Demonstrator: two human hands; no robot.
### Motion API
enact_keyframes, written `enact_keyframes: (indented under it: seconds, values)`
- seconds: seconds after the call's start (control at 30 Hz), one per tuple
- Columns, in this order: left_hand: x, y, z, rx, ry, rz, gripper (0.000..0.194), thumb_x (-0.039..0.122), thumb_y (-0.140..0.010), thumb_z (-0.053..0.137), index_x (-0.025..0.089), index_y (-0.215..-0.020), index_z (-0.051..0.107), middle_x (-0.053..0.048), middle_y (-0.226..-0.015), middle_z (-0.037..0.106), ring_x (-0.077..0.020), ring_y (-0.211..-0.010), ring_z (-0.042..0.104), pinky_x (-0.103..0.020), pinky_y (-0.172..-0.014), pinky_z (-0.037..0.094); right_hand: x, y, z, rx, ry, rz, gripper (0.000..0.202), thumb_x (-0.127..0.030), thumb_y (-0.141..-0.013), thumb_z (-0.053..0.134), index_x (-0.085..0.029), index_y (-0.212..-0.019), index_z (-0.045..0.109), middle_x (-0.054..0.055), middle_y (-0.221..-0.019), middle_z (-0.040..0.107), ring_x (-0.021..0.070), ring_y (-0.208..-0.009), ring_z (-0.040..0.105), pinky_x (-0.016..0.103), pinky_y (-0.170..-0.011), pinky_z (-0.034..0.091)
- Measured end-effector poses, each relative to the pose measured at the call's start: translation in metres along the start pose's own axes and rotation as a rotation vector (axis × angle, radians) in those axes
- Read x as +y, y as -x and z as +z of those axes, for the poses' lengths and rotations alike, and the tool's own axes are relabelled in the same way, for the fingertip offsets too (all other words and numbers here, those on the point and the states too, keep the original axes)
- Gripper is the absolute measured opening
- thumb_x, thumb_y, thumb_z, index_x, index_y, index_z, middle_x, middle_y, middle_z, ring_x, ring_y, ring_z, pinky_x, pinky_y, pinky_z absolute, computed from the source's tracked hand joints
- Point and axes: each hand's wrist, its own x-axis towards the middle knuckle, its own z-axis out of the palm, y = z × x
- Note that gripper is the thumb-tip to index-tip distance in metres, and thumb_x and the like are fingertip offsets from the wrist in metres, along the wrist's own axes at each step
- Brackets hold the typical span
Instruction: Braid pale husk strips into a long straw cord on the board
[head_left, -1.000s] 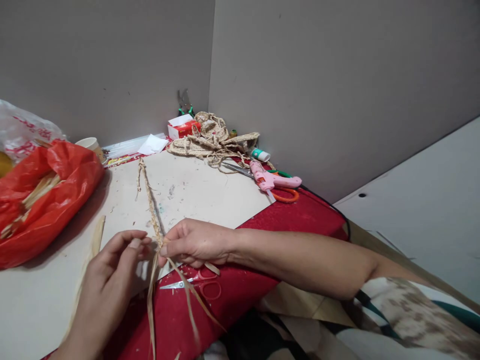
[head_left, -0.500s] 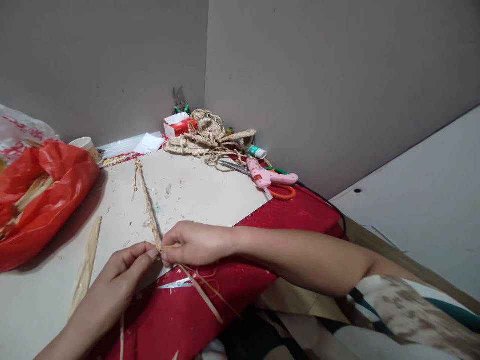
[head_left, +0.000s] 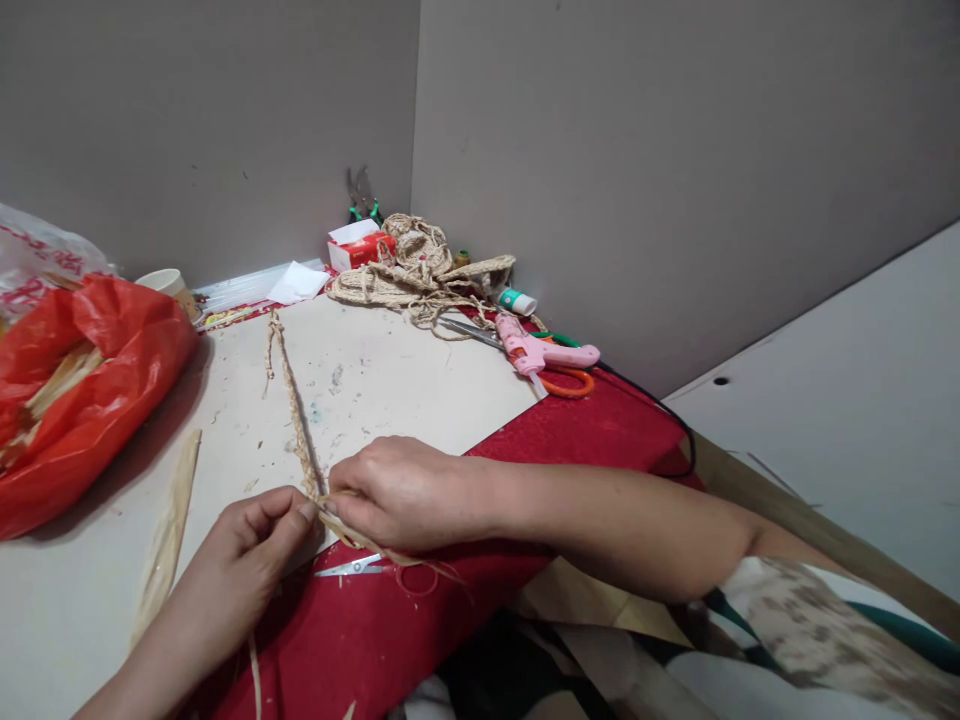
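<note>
A braided straw cord (head_left: 298, 425) runs down the pale board from its far edge to my fingers. My left hand (head_left: 259, 540) pinches the near end of the braid between thumb and forefinger. Right beside it, my right hand (head_left: 405, 495) is closed on loose straw strands (head_left: 345, 530) that come out of the braid's end; part of them is hidden under the palm. Another strand (head_left: 255, 675) hangs below my left hand. Small scissors (head_left: 360, 567) with red handles lie on the red cloth just under my hands.
On the left are a red plastic bag (head_left: 142, 370) of straw and a flat straw strip (head_left: 171, 530). Behind the board (head_left: 390, 370) lie bundled braided cord (head_left: 375, 288), a pink glue gun (head_left: 529, 348), orange-handled scissors (head_left: 566, 385), a red box (head_left: 360, 250) and a paper cup (head_left: 166, 285).
My right hand has moved slightly right and turned, drawing the loose strands in under its palm. Strand ends that hung over the red cloth are now mostly hidden. My left hand keeps its pinch.
</note>
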Motion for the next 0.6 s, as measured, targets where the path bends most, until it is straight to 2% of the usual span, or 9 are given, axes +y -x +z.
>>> enact_keyframes:
  seconds: [0.1, 0.23, 0.37, 0.5, 0.6]
  values:
    - [-0.001, 0.000, 0.001, 0.014, 0.011, 0.016, 0.040, 0.052, -0.078, 0.063, 0.016, -0.063, 0.055, 0.005, -0.053, 0.039, -0.0071, -0.048, 0.027, -0.017, -0.042, 0.025, -0.004, 0.003, -0.001, -0.015, -0.149, -0.059, 0.021, -0.017, -0.086, 0.043, -0.015, -0.065, 0.045, -0.003, -0.059, 0.041, 0.0082, -0.057, 0.032, 0.023, -0.056, 0.027]
    - [-0.001, -0.001, 0.002, 0.021, 0.018, 0.031, 0.041, 0.052, -0.078, 0.063, 0.017, -0.060, 0.054, 0.006, -0.052, 0.038, -0.0071, -0.048, 0.027, -0.017, -0.041, 0.023, -0.006, 0.003, 0.009, -0.068, -0.279, -0.109, 0.020, -0.011, -0.081, 0.043, -0.016, -0.062, 0.039, -0.004, -0.057, 0.035, 0.0069, -0.055, 0.033, 0.020, -0.056, 0.029]
    - [-0.002, -0.001, 0.004, 0.035, 0.073, 0.043, 0.041, 0.050, -0.078, 0.064, 0.016, -0.059, 0.052, 0.006, -0.052, 0.037, -0.0067, -0.047, 0.025, -0.017, -0.040, 0.022, -0.004, 0.002, 0.023, -0.045, -0.246, -0.107, 0.019, -0.014, -0.080, 0.046, -0.016, -0.061, 0.044, -0.005, -0.053, 0.035, 0.0072, -0.052, 0.031, 0.021, -0.053, 0.028]
    - [-0.003, 0.000, 0.007, 0.052, 0.125, 0.059, 0.043, 0.047, -0.080, 0.064, 0.017, -0.055, 0.046, 0.008, -0.050, 0.028, -0.0061, -0.047, 0.020, -0.017, -0.039, 0.020, -0.003, 0.002, 0.029, 0.012, -0.123, -0.106, 0.021, -0.020, -0.083, 0.046, -0.014, -0.063, 0.053, -0.002, -0.055, 0.044, 0.0087, -0.052, 0.031, 0.023, -0.053, 0.029]
    - [-0.005, 0.001, 0.009, 0.068, 0.154, 0.058, 0.036, 0.043, -0.078, 0.067, 0.016, -0.059, 0.053, 0.006, -0.051, 0.040, -0.0064, -0.048, 0.031, -0.016, -0.042, 0.027, -0.005, 0.003, 0.029, -0.001, 0.002, -0.110, 0.025, -0.024, -0.086, 0.043, -0.014, -0.070, 0.059, 0.002, -0.060, 0.053, 0.0103, -0.053, 0.032, 0.026, -0.053, 0.028]
